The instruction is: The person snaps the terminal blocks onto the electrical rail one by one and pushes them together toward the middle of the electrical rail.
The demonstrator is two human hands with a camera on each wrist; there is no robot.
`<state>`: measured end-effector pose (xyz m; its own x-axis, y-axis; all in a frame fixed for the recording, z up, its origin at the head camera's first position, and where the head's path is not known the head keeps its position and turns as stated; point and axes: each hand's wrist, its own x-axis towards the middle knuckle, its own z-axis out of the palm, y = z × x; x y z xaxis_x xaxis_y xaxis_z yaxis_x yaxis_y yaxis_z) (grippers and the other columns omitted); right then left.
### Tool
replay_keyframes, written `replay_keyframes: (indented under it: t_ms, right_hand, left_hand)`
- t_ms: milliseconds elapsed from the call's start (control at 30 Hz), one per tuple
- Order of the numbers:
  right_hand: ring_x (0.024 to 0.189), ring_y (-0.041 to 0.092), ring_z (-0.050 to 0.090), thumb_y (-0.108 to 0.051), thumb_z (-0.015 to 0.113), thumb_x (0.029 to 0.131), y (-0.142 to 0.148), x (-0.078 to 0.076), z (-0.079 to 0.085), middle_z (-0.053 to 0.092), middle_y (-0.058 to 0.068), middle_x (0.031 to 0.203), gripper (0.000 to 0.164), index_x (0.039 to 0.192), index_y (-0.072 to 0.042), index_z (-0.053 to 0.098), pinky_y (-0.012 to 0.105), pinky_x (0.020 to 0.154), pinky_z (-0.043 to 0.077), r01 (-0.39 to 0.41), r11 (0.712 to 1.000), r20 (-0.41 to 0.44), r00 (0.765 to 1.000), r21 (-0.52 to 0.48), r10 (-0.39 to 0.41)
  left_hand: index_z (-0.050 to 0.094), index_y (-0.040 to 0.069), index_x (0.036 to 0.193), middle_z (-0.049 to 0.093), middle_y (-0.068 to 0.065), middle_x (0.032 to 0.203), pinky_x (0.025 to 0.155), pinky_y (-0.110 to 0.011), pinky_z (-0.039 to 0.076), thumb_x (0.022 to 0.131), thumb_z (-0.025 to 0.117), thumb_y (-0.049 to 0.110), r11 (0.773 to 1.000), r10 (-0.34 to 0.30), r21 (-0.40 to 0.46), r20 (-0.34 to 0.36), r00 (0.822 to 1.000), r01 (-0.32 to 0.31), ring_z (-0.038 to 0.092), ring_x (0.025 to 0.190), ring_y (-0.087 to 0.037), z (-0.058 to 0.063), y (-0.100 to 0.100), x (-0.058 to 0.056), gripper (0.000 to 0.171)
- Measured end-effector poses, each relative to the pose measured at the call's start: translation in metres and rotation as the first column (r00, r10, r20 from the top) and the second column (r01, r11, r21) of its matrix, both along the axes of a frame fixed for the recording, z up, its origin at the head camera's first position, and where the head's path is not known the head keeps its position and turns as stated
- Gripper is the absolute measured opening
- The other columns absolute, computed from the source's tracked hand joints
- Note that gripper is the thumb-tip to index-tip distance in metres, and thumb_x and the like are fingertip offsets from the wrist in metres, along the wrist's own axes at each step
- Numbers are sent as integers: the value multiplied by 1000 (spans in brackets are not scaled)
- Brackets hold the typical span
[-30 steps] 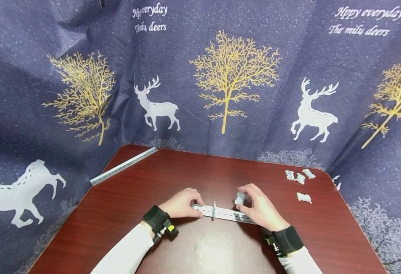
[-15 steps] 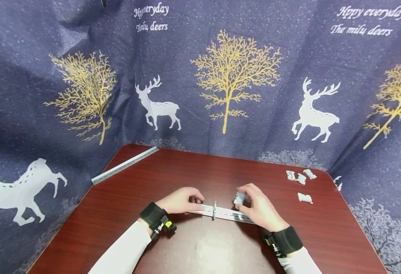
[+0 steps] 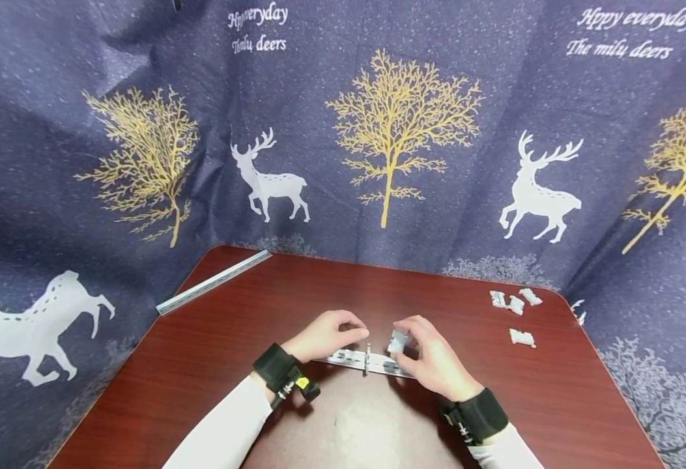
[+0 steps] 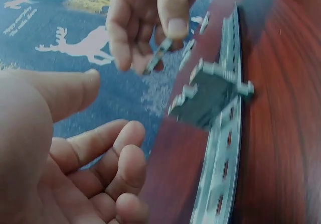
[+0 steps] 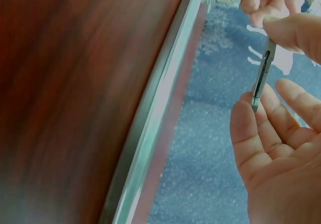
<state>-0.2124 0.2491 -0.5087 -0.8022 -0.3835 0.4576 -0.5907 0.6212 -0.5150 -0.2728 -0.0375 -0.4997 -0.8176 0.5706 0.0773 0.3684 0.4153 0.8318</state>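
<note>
Head view: the right hand (image 3: 436,361) is gripping one terminal block (image 3: 397,341), whose broad pale face is showing here. The right wrist view is adding the thin edge of that same block, with a dark slot along it, and the pinch itself: the thumb is pressing one end, a fingertip is meeting the other. The block is being held apart from the DIN rail (image 3: 386,365).

The left hand (image 3: 328,335) is hovering by the rail. Its own wrist view is showing the fingers loosely curved, the thumb standing away from them, gripping nothing.

The rail is lying across the table (image 3: 319,286), partly hidden behind both hands in the head view; the left wrist view is showing its row of slots running well past the mounted block (image 3: 367,359). From the head that block is appearing only as a narrow upright edge; from the left wrist its wide side is facing the camera, standing across the rail. That picture is somewhat blurred, so whether the block is fully clipped on I cannot tell.

Head view only: a second rail (image 3: 214,283) is lying diagonally at the table's far left. Four loose blocks (image 3: 521,337) are lying at the far right, three close together and one nearer.
</note>
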Motion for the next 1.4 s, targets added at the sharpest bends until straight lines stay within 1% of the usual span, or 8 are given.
replay_keyframes:
  t_ms: [167,233,400,567,667,900,1133,1400]
  right_hand:
    - [93,22,67,-7,94,85,-7,3,2,68,2,128,57,137,-6,70,37,79,60,-25,1000,-14,1000,-18,25]
    - [94,23,68,-6,94,84,-10,4,2,67,3,129,58,137,-4,70,38,79,61,-38,999,-22,999,-21,37]
    - [96,25,69,-7,94,86,-18,6,0,67,6,130,58,138,0,68,43,80,63,-73,997,-45,996,-28,72]
    - [95,26,69,-9,94,88,-22,8,1,67,7,128,57,137,-2,68,43,79,64,-84,996,-66,994,-39,82]
    - [95,24,69,-10,94,87,-23,8,1,68,7,127,57,137,-4,68,41,79,64,-84,996,-77,994,-39,81]
    - [97,22,68,-11,95,87,-24,8,1,69,6,127,57,137,-5,68,41,79,64,-80,996,-97,992,-31,77]
    - [99,21,68,-12,95,87,-24,8,1,69,6,126,57,137,-3,68,40,80,63,-79,997,-101,992,-25,76]
    - [99,22,68,-10,95,87,-24,8,0,68,6,126,57,136,-2,68,42,80,64,-83,996,-91,993,-33,80]
  left_hand:
    - [85,20,110,78,12,96,89,-34,56,105,76,39,999,21,34,-10,1000,-21,69,91,-8,0,13,3,22]
    - [85,17,107,78,11,95,87,-33,56,104,77,39,998,37,54,10,999,-37,68,91,-8,-1,15,5,23]
    - [86,10,102,77,3,90,76,-30,53,103,79,36,993,36,106,96,995,-46,65,83,-10,-2,17,10,26]
    - [84,6,91,64,8,72,58,-25,42,101,81,34,993,17,114,138,990,-33,52,64,-7,-3,20,14,30]
    - [82,2,88,59,5,68,52,-24,35,101,81,32,993,0,115,163,987,-19,43,57,-6,-4,21,15,32]
    - [85,8,89,71,-11,76,52,-22,36,100,82,26,990,-24,140,198,980,-4,45,58,-6,-5,22,17,22]
    - [84,0,90,67,-6,72,53,-22,37,100,82,25,988,-65,150,230,971,31,46,58,-5,-9,22,16,26]
    - [84,2,90,71,-13,74,55,-22,36,99,82,23,987,-65,158,227,972,30,47,61,-6,-9,22,16,23]
